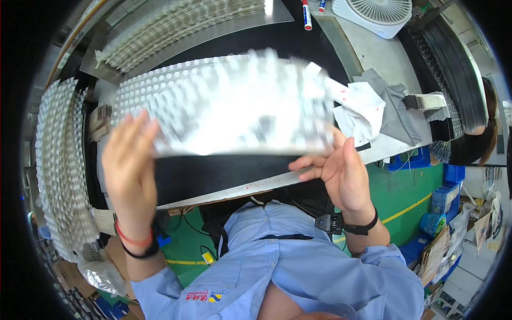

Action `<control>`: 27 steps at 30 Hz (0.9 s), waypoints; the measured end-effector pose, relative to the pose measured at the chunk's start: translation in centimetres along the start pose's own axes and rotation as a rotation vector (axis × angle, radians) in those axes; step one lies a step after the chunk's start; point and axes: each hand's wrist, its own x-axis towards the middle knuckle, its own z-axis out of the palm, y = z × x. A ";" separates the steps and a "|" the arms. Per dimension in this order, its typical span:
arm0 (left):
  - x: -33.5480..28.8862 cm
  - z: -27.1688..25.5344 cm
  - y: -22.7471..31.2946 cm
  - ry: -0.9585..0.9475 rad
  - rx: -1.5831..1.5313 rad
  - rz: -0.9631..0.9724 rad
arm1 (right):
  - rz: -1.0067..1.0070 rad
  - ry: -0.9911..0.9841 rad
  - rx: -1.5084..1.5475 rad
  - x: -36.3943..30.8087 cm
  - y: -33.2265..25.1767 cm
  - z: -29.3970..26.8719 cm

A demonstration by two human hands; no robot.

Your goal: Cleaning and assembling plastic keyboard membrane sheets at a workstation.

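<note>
A shiny, translucent plastic blister tray [234, 114] with rows of raised pockets is tilted up in front of me, smeared by motion and glare. My left hand [130, 157] is closed on its left end; the fingers are blurred. At the tray's lower right corner is my right hand [344, 173], palm turned up, with thumb and fingers apart. Its index finger seems to touch the corner, though the tip is hidden. Behind the raised tray, more white pocketed tray sheet [141, 88] lies on the black work surface [213, 178].
Stacks of pocketed trays stand at the left [61, 165] and far left [186, 32]. On the bench to the right are a white cloth [365, 109], a grey cloth [397, 106] and a white fan [376, 13]. A red marker [306, 16] lies at the back. Another person [477, 128] is at far right.
</note>
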 end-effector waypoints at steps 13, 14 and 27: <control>-1.1 2.4 0.7 -0.449 -0.364 -0.149 | 0.173 0.096 -0.155 0.0 -0.7 -1.6; -0.7 3.1 0.2 -0.464 -0.408 -0.200 | 0.126 0.087 -0.238 0.2 -0.4 -1.4; -0.9 2.4 6.0 -0.458 -0.621 -0.166 | -0.008 0.192 -0.370 1.1 0.4 -0.7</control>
